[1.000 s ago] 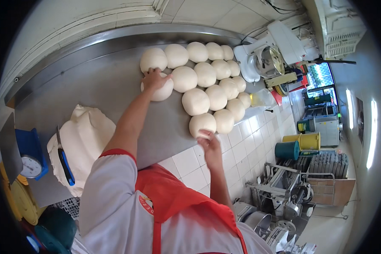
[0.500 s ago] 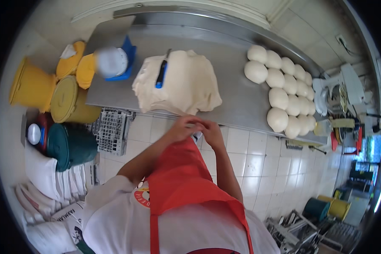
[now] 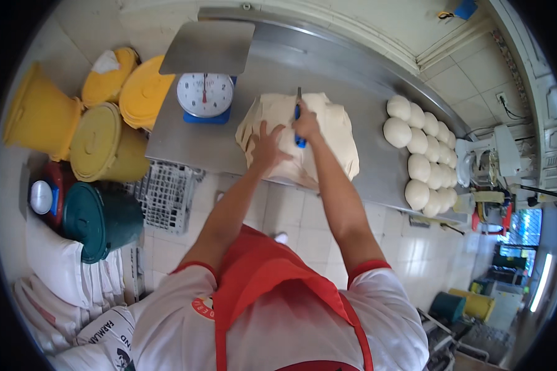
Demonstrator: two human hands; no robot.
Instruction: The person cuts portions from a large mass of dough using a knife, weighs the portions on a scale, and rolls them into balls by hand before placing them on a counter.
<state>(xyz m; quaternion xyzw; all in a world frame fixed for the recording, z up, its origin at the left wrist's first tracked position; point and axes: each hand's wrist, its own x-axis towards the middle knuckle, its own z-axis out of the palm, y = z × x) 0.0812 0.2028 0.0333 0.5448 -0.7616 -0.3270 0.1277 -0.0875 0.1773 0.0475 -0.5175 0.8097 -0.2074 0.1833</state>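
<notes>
while dough [image 3: 331, 136] lies on the steel table [image 3: 366, 102], floor tiles [image 3: 414, 266] gleam.

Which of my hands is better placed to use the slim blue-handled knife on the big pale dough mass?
Probably the right hand: it appears closed around the knife, while the left hand lies spread on the dough.

Bench [image 3: 371, 117] runs across in front of the person. Dough slab [image 3: 335, 139] mid-bench, near front edge. Knife [image 3: 298, 111] on top of slab, right hand [image 3: 308, 125] on it; left hand [image 3: 268, 148] on slab, left of knife. Scale [image 3: 205, 96] on bench, left of slab. Dough balls [image 3: 418, 141] grouped in rows, well right of slab; mixer [image 3: 507, 151] right of those. Lidded tubs [image 3: 96, 142] left of bench, crate [image 3: 167, 195] by its front left, sacks [image 3: 52, 266] left of the person.
</notes>
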